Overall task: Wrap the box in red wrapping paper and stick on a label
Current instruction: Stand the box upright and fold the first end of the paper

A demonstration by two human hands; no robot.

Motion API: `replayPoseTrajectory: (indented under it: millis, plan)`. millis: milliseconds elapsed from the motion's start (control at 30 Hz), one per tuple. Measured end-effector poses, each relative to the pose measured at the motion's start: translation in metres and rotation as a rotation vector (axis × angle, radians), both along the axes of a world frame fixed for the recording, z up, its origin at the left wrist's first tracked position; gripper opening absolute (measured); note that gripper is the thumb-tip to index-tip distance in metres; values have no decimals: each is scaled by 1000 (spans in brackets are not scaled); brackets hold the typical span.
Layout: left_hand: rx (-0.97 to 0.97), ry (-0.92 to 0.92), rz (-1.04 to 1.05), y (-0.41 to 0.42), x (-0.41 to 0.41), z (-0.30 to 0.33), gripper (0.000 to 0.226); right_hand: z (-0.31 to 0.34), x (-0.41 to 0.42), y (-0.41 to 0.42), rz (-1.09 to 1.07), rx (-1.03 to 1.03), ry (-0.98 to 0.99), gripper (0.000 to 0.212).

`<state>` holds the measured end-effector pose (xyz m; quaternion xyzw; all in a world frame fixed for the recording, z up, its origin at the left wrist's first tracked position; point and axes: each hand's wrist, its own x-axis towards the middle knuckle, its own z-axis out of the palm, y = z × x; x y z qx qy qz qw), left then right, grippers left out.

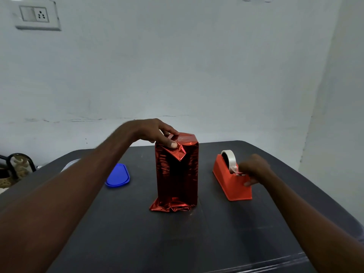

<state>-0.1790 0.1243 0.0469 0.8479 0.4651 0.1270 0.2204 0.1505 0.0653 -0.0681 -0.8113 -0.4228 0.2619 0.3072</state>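
The box (176, 170), covered in shiny red wrapping paper (173, 206), stands upright on end near the middle of the dark table (137, 233), its long axis vertical and one broad face turned toward the camera. At its base the foil spreads out in a crumpled skirt on the tabletop, bulging toward the left. At the top, a folded triangular flap of foil hangs down over the near face, its tip pointing down.

The left hand (157, 133) reaches over the top of the box from the left; its thumb presses the folded flap against the near face while the other fingers rest on the top edge, curled over it.

Right of the box, apart from it, sits an orange tape dispenser (230, 180) with a roll of clear tape (229, 156) mounted upright. The right hand (254, 169) is at the dispenser's cutter end, blurred; its fingers appear to pinch the free end of the tape.

Left of the box, a blue plastic lid (118, 176) lies flat on the table. A white switch and socket plate (36, 14) is on the wall behind.
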Motion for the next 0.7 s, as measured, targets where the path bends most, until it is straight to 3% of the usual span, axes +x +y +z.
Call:
replayPoseTrajectory:
  millis: [167, 333, 433, 533, 700]
  plan:
    - [0, -1, 3, 0, -1, -1, 56, -3, 0, 0, 18, 96, 222, 7]
    - [-10, -18, 9, 2, -3, 1, 61, 11, -8, -5, 20, 176, 294, 23]
    - [-18, -25, 6, 2, -3, 1, 64, -1, -7, -17, -53, 269, 316, 34]
    - [-19, -28, 6, 2, -3, 2, 56, -19, -6, -28, -153, 349, 322, 28]
    - [-34, -30, 11, -3, 1, -1, 54, -44, -13, -35, -239, 415, 168, 28]
